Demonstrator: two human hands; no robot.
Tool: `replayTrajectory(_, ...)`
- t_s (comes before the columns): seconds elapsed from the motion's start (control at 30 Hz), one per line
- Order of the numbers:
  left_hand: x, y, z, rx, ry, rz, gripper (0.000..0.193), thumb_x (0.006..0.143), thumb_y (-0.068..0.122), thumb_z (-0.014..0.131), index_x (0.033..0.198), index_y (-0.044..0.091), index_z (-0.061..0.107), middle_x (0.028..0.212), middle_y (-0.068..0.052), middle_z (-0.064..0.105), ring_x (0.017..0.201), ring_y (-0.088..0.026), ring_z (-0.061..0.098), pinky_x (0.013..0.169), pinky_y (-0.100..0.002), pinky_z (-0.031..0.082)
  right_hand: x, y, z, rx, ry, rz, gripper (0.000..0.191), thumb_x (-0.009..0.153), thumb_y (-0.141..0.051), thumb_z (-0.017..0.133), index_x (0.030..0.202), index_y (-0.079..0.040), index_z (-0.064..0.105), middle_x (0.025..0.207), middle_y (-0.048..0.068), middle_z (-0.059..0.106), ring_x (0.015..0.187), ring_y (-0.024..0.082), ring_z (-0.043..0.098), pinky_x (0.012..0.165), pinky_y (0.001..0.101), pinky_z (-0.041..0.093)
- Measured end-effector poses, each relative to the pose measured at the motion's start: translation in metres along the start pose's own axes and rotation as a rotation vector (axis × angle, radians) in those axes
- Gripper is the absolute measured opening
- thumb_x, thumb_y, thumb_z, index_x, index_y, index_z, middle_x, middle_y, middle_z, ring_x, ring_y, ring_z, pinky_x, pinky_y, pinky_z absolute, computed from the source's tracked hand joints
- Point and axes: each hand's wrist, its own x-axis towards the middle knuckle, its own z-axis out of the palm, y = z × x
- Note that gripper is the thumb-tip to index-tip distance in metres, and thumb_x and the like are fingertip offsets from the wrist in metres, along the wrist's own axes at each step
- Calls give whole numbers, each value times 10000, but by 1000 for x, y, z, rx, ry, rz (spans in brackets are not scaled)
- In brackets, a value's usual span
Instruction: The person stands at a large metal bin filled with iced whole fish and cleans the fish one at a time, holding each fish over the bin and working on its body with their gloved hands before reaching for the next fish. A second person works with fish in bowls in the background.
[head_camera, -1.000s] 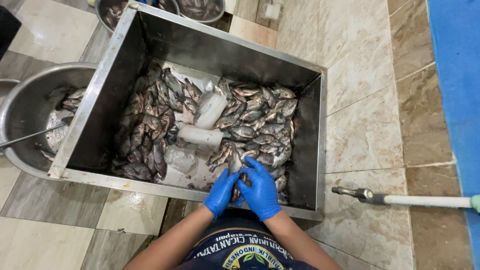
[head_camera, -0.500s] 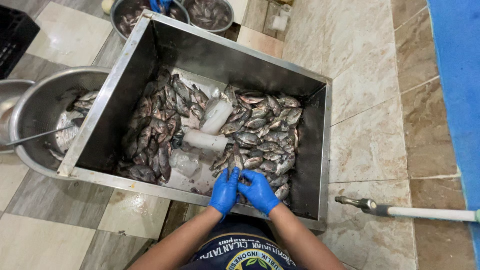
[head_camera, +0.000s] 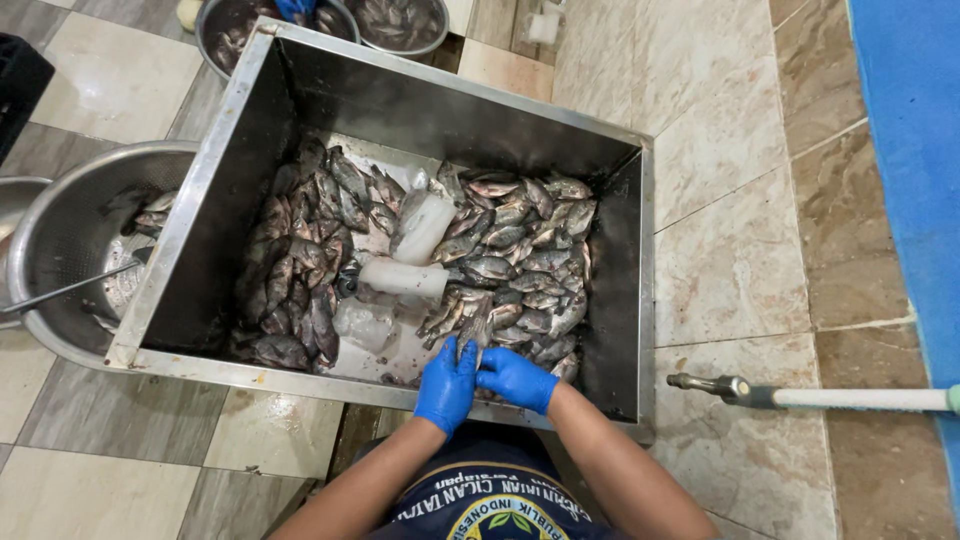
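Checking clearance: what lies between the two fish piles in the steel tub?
In the head view, pale ice blocks lie between the left fish pile and right fish pile.

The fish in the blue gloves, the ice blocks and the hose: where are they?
fish (head_camera: 474, 335), head view, on its tail end above the gloves.
ice block (head_camera: 422, 227), head view, on its middle.
hose (head_camera: 860, 399), head view, on its white tube.

Far bowls cropped by top edge, hose cut off right

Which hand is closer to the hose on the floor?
Right. The right hand is on the hose's side; the left hand is beyond it, farther away.
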Motion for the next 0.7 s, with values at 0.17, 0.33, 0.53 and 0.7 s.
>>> replayTrajectory(0.17,3,10,-5,27,-59,-60,642,981,482,534,1341,-50,540,1014,-320,700,966,-456,701,797,-489,552,-3,10,6,-51,101,-55,342,979,-108,567,1296,-5,645,1216,118,728,1101,174,635,1022,366,504)
replayTrajectory(0.33,2,12,-7,51,-84,-106,642,966,491,534,1341,-30,558,972,-310,714,940,-446,718,801,-486,556,-5,22,11,-38,115,-93,343,986,-119,539,1296,1,623,1219,124,711,1109,185,626,1030,370,488)
replayTrajectory(0.53,1,16,-8,170,-83,14,618,970,474,559,1348,-14,551,999,-316,698,961,-463,689,813,-502,552,-11,20,14,-29,168,-154,339,988,-131,506,1269,17,626,1221,171,701,1149,240,644,1036,384,486)
replayTrajectory(0.7,3,24,-13,310,-158,121,499,976,476,554,1242,57,602,979,-266,705,912,-462,678,777,-536,535,-19,3,35,-59,409,-135,331,1002,-147,498,1259,17,628,1182,170,726,1087,246,686,977,378,529)
